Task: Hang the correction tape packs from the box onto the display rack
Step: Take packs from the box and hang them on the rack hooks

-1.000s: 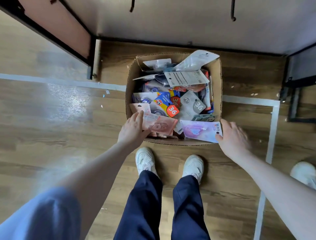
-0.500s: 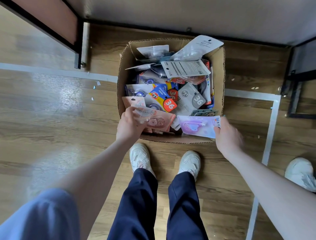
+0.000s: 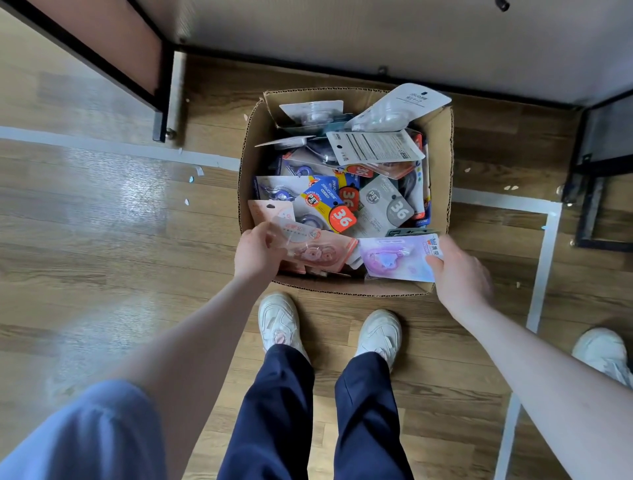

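Observation:
An open cardboard box [image 3: 442, 144] stands on the wooden floor in front of my feet, filled with several correction tape packs in blue, grey, white and pink. My left hand [image 3: 257, 251] grips a pink pack [image 3: 318, 251] at the box's near left corner. My right hand [image 3: 460, 274] pinches the right end of a purple pack [image 3: 394, 257] that lies over the near right rim. The white back panel of the display rack [image 3: 376, 34] rises behind the box, with a black hook [image 3: 501, 4] at the top edge.
Black metal frame legs [image 3: 161, 99] stand left of the box and another frame [image 3: 589, 192] right of it. White tape lines [image 3: 544, 260] run across the floor. Another person's white shoe [image 3: 603, 353] is at the right edge. My own shoes [image 3: 281, 322] stand just before the box.
Both hands have closed on packs: the left now grips the pink pack, the right pinches the purple one. The view has shifted slightly back up.

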### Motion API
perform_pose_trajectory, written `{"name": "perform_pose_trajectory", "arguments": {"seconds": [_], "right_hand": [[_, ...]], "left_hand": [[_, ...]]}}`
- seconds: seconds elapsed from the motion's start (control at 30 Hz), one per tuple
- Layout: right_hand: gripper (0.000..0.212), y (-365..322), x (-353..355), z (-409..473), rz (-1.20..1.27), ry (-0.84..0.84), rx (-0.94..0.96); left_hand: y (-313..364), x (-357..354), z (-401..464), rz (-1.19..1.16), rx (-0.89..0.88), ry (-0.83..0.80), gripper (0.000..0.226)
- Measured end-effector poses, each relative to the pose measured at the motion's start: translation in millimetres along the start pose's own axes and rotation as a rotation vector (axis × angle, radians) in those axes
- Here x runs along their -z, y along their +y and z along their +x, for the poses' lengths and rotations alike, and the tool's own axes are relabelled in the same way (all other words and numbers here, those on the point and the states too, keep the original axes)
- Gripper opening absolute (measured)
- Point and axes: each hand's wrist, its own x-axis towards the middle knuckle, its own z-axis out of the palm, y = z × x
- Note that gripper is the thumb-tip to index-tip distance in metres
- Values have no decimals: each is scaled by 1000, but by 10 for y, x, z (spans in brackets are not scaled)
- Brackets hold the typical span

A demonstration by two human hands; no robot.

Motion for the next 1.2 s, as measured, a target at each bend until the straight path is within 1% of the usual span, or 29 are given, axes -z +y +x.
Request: {"name": "perform_pose_trajectory", "arguments": {"seconds": [0.07,0.13,0.2,0.3,0.33,0.43,0.53,0.7,0.83,1.07,1.13,1.2], "right_hand": [[14,9,2,-11,18,-4,-1],[14,5,17,-23,30,-17,8],[12,-10,46,-23,35,-27,21],[14,-64,115,-13,10,-43,45],[15,-92,150,-11,7,-40,53],[13,-181,280,-9,62,-16,65],[13,-269,435,-12,89,9,95],[16,-443,791,-83,75,56,133],[16,-602,1161,-200,-17,112,194],[12,-856,1852,-427,-146,218,282],[10,-935,2071,-483,-140,224,276],[8,-1030,2325,-574,-195,244,311]], "left_hand": [[7,32,-8,35,20,23,41],[38,75,-45,26,-19,46,44],[77,104,-95,32,-85,22,37],[156,144,-152,25,-113,-50,12],[192,167,-167,35,-126,-63,8],[334,286,-204,47,-182,-57,6],[491,485,-206,56,-224,-8,14],[711,936,-246,140,-319,66,14],[891,1310,-376,178,-410,151,17],[1244,1973,-631,287,-518,240,28],[1336,2186,-703,301,-556,236,25],[1446,2415,-795,333,-571,241,20]]}}
